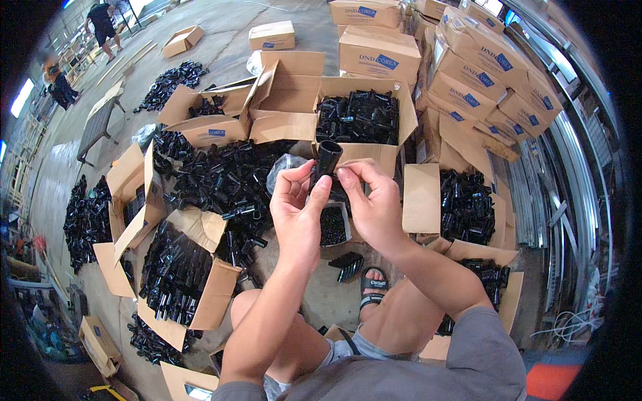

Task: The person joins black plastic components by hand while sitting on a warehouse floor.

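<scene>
A short black plastic tube (328, 155) stands upright in front of me with its round opening facing up. My left hand (297, 217) is closed on it, thumb and fingers at its sides. My right hand (372, 204) is closed in a pinch against the tube's right side; anything small between its fingertips is hidden. Beneath the hands is a small open box of little black pieces (333, 226), partly covered by them. A few black tubes (346, 265) lie side by side on the floor near my foot.
Loose black tubes (224, 177) are heaped on the floor to the left. Open cartons of them surround me, including a far carton (406, 110) and a left carton (215, 294). Closed boxes (381, 55) are stacked behind; metal profiles (568, 194) lie right. Two people stand far left.
</scene>
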`<state>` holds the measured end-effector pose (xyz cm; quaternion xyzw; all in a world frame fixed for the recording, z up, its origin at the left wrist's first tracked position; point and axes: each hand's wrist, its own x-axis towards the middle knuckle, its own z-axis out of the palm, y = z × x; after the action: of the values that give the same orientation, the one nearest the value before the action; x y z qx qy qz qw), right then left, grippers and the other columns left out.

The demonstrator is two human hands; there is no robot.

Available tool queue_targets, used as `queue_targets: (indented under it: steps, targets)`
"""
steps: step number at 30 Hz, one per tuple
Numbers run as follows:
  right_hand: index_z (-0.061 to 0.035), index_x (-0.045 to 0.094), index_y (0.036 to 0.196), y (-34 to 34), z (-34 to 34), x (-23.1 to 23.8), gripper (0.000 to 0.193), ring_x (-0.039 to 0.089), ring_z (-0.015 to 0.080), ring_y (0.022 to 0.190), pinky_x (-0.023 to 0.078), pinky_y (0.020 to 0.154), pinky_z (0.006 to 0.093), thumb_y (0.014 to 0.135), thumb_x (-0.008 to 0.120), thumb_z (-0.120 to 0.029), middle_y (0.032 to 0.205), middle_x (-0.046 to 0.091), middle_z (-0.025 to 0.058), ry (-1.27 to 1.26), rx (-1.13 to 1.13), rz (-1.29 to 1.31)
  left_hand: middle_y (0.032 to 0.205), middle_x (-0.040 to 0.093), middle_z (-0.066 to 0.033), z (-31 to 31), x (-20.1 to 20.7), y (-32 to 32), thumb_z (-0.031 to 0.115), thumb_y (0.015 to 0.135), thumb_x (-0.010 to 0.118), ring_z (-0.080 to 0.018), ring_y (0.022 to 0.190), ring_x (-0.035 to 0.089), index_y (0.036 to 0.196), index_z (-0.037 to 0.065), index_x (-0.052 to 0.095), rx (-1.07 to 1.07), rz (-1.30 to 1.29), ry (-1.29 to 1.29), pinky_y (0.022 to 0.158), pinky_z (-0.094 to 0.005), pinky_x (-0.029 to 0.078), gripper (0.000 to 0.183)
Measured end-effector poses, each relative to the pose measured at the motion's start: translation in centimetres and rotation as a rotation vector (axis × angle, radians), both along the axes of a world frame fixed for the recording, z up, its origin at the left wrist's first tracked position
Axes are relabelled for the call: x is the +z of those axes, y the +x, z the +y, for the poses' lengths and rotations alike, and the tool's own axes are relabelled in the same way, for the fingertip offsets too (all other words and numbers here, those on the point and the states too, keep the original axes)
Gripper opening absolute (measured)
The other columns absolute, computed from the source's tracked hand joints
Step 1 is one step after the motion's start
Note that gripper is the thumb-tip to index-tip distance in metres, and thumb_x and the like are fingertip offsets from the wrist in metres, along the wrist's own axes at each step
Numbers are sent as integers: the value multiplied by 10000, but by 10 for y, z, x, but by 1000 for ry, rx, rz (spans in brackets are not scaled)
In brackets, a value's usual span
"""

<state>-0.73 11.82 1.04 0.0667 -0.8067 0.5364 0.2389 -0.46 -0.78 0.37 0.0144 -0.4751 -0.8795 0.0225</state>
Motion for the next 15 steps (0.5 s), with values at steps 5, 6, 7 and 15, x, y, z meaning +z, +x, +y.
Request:
queue_targets:
  steps: [5,6,7,15]
  targets:
    - [27,684,967,0,2,0,147,679,291,870,529,777,350,895,708,-99,970,705,152,-23,83,88,1128,654,-63,-1,0,0,17,917,709,-111,1031,609,1172,30,566,1,18,26,908,-257,496,292]
    - [27,681,979,1,-1,2,158,680,289,879,530,780,349,891,712,-101,976,703,154,-102,84,43,1134,652,-64,-1,1,0,15,917,709,-113,1035,608,1168,30,567,1,27,24,915,-261,494,290]
    - [28,678,991,1,-3,2,171,681,288,888,530,782,347,887,716,-102,982,702,156,-182,88,-3,1144,648,-66,-1,-1,0,10,916,708,-116,1041,606,1165,32,568,15,32,-16,924,-266,491,287]
    - [10,642,1001,-2,4,-2,168,689,298,959,529,828,360,875,715,-74,1020,692,166,-31,70,138,1170,634,-72,1,-4,-1,-8,914,701,-130,1073,600,1153,30,565,31,96,-62,964,-283,477,277]
